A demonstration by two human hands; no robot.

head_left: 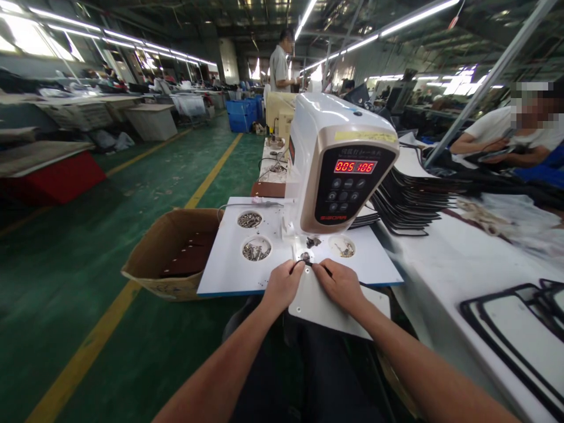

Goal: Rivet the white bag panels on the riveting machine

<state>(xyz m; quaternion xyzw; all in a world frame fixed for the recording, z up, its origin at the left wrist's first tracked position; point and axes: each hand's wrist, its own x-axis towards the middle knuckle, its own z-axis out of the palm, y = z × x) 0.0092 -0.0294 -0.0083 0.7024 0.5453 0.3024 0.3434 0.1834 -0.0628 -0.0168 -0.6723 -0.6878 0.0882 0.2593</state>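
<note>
Between my hands is a white panel (339, 311) with a dark edge and small metal eyelets, its far edge at the machine's working point. My left hand (282, 285) pinches the panel's upper left edge. On the other side, my right hand (341, 283) grips the upper edge, its fingers curled over the dark rim. Right in front stands a white and gold riveting machine (343, 164) with a red lit display. Its white work table (224, 270) has round cups of small metal fittings, two at the left (256, 249) and one at the right (342, 247).
A cardboard box (167, 288) with dark red pieces stands left of the work table. At the right, a stack of dark-edged panels (409, 200) and more panels (524, 329) lie on a white table (440, 276). One person sits at the right; another stands behind the machine.
</note>
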